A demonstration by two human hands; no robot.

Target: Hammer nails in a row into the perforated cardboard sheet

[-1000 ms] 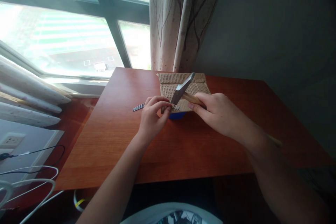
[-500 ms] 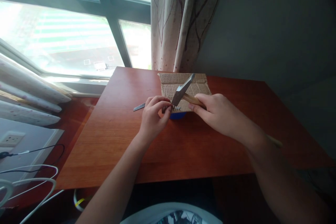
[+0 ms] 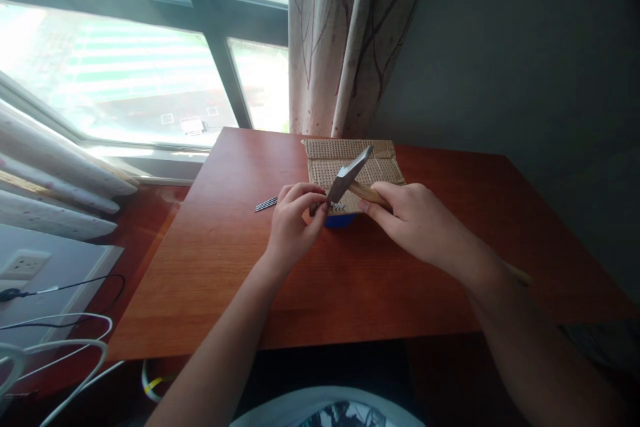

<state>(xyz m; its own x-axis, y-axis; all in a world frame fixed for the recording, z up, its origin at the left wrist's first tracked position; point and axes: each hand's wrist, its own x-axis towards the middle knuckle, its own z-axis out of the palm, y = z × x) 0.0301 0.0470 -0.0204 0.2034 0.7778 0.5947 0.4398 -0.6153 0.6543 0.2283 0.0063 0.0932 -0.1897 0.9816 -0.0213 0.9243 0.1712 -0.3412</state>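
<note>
In my right hand [image 3: 407, 217] is the wooden handle of a hammer [image 3: 349, 177], fingers closed round it. The steel head slants down to the left, its lower end at the fingertips of my left hand [image 3: 300, 213]. Those fingers are pinched at the near left edge of a perforated cardboard sheet [image 3: 330, 170], on what looks like a nail, mostly hidden by the hammer head. Several small shiny nails [image 3: 339, 207] stand in a row along the near edge of the cardboard. Under it a blue object [image 3: 340, 220] shows in part.
Several long thin metal nails [image 3: 266, 204] lie left of my left hand on the reddish wooden table [image 3: 210, 267]. Partly behind my right forearm is a wooden stick-like end [image 3: 519, 274]. A window and curtain [image 3: 320, 47] stand behind; white cables [image 3: 75, 347] hang at lower left.
The hammer head has dropped very slightly towards the left fingertips. My left hand keeps its pinch at the same spot on the cardboard.
</note>
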